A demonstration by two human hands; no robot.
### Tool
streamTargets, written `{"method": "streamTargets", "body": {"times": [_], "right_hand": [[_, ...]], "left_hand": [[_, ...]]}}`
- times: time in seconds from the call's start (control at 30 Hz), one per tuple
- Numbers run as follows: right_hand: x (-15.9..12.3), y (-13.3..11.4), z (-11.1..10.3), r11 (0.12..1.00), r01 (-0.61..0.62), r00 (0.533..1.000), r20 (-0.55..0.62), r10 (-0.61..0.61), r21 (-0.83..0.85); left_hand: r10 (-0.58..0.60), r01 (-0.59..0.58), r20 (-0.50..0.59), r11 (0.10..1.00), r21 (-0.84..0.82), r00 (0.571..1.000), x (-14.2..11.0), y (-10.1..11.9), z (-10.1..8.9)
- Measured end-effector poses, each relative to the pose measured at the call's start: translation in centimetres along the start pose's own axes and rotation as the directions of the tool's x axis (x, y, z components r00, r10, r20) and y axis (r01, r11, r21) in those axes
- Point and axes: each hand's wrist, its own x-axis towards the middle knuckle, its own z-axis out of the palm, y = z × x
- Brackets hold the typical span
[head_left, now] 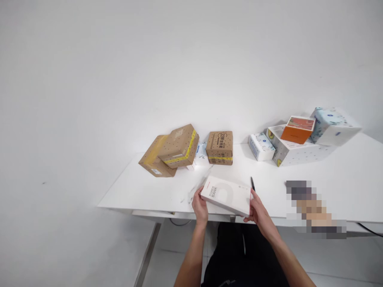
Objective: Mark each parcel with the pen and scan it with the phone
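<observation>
So, the white box (223, 195) is held by its two short ends, left hand (200, 207) on one, right hand (259, 211) on the other, POWER BANK print facing up. Neither hand is spread wide; both are closed around the box. It's held near the front edge of the table (167, 197), and whether the underside is touching can't really be told from this view.

Biggest worry, tbh: a slip. The ends look smooth, so if pressure were eased on one side, that end could be dropped, and with the edge so near, the floor could be reached. If it's squeezed too hard instead, the thin card could be dented.

Then there's the pen (253, 183), just beyond the right-hand end of the grip. It could get knocked and sent rolling if the right hand were swung outward.

Farther out past the left hand, the upper carton (179, 145) is propped at an angle on the lower carton (152, 159), so it could be toppled by a bump. Same deal well off past the right hand: the orange box (297, 129) is perched on the long box (302, 154) and could be shaken off if that were nudged.
</observation>
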Motion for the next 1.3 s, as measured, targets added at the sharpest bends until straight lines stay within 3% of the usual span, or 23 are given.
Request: {"method": "streamTargets", "body": {"times": [0.1, 0.2, 0.33, 0.43, 0.8, 0.97, 1.17, 1.3], "right_hand": [[0.1, -0.1, -0.5, 1.0, -0.024, 0.997, 0.078, 0.023, 0.01], [0.2, 0.1, -0.6, 0.999, -0.037, 0.995, 0.089, 0.039, -0.028], [0.2, 0.3, -0.3, 0.982, 0.037, 0.997, 0.069, -0.025, -0.187], [0.4, 0.6, 0.2, 0.958, 0.061, 0.997, -0.022, -0.07, -0.281], [0.4, 0.2, 0.8, 0.911, 0.028, 0.989, -0.123, -0.087, -0.412], [0.5, 0.3, 0.8, 0.914, 0.037, 0.988, -0.12, -0.093, -0.405], [0.2, 0.3, 0.9, 0.907, 0.096, 0.976, -0.141, -0.167, -0.41], [-0.2, -0.1, 1.1, 0.895, 0.044, 0.979, -0.159, -0.127, -0.444]], "left_hand": [[-0.076, 0.057, -0.092, 0.979, -0.195, 0.993, 0.0, 0.0, 0.2], [-0.096, 0.062, -0.129, 0.969, -0.24, 0.987, 0.0, 0.1, 0.3], [-0.04, 0.015, -0.153, 0.987, -0.163, 0.987, -0.1, 0.0, 0.3], [-0.006, -0.008, -0.185, 0.997, -0.074, 0.983, -0.2, -0.3, 0.3], [-0.011, 0.064, -0.19, 0.961, 0.27, 0.982, -0.1, -0.3, 0.7], [0.011, 0.035, -0.135, 0.944, 0.329, 0.991, -0.3, -0.1, 1.0], [0.163, -0.147, -0.013, 0.919, 0.366, 0.987, -0.3, 0.5, 0.4], [0.124, -0.105, -0.046, 0.95, 0.293, 0.991, -0.5, 0.2, 0.2]]}}
